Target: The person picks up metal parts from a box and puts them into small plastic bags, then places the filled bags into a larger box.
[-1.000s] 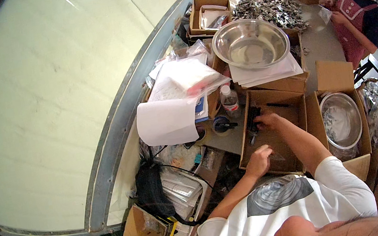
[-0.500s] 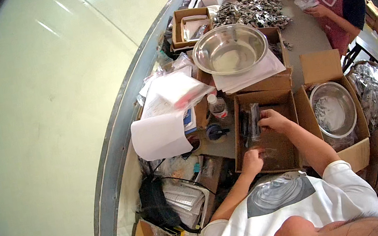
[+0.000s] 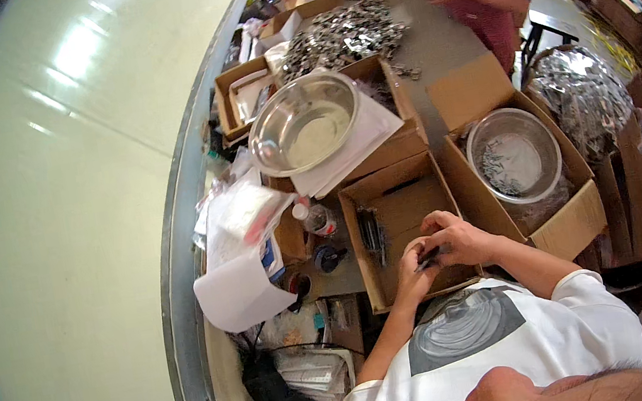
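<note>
Head view, left to right: white sheet, then bottle, the bottle just beside my open box. Dark strips lie in a row along the box's left wall. Left hand over the box's near end, fingers bent in, pinching the dark piece, as far as I can see. Piece sits between my two hands: small, narrow, blackish, tilted, blurred, partly covered; material can't be told. Right hand meets it from the other side, fingers curved; can't tell whether they close on it. Step in hand, I'd judge: working one piece two-handed. Next move likely calls for a sure pinch before either hand lets go. Further right, steel bowl with small bits, in a carton.
</note>
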{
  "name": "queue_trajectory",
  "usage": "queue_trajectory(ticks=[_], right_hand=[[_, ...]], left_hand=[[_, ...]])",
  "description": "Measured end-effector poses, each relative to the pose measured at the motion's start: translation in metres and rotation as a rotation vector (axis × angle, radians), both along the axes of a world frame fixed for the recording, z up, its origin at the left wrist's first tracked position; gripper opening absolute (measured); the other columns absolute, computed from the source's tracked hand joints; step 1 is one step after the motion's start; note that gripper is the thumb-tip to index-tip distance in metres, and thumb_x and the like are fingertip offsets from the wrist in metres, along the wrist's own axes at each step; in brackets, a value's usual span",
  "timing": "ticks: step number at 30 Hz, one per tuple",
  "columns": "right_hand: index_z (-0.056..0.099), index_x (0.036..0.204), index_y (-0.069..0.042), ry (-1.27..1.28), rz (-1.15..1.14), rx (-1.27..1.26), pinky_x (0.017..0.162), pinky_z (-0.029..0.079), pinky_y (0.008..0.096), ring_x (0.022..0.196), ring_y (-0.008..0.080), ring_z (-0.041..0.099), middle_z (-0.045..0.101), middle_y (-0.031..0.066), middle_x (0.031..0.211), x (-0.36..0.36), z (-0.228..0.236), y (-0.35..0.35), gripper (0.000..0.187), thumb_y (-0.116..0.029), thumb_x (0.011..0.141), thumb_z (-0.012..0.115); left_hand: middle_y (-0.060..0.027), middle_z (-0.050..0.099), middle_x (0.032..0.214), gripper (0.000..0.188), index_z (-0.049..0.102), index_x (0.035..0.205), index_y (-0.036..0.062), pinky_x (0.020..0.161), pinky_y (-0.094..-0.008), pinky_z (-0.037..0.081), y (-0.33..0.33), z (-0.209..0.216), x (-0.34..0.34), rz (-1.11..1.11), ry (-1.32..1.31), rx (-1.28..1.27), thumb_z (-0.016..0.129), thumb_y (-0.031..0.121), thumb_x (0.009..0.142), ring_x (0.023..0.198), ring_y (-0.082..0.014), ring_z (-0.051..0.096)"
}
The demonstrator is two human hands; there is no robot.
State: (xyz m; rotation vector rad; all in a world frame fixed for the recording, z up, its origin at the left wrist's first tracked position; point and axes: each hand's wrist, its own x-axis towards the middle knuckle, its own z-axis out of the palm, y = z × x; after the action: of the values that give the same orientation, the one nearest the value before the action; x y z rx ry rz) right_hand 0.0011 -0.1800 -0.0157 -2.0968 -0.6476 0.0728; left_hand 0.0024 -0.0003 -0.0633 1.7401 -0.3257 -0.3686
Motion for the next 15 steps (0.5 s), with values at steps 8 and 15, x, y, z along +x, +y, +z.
queue_trajectory(ticks=[8,15], right_hand=[[0.065,0.102,-0.003,0.262,-0.223,0.153,0.082,0.048,0.0341,0.096,0.0264,0.061,0.064,0.0142,0.099,0.005,-0.001,-0.066,0.029,-0.013,0.075,0.069],[0.066,0.096,-0.011,0.259,-0.473,-0.769,0.077,0.05,0.0426,0.088,0.0349,0.062,0.065,0.0159,0.094,0.043,-0.095,-0.173,0.026,-0.007,0.072,0.057]], left_hand=[[-0.0098,0.056,0.114,0.039,0.06,0.107,-0.005,0.092,-0.0272,0.041,-0.012,0.015,-0.004,-0.003,-0.115,0.074,0.056,-0.003,0.068,0.107,-0.0189,0.055],[-0.0078,0.058,0.114,0.034,0.061,0.107,-0.0025,0.076,-0.0238,0.049,-0.01,0.007,-0.015,0.01,-0.067,0.053,0.056,-0.002,0.073,0.1,-0.0146,0.058]])
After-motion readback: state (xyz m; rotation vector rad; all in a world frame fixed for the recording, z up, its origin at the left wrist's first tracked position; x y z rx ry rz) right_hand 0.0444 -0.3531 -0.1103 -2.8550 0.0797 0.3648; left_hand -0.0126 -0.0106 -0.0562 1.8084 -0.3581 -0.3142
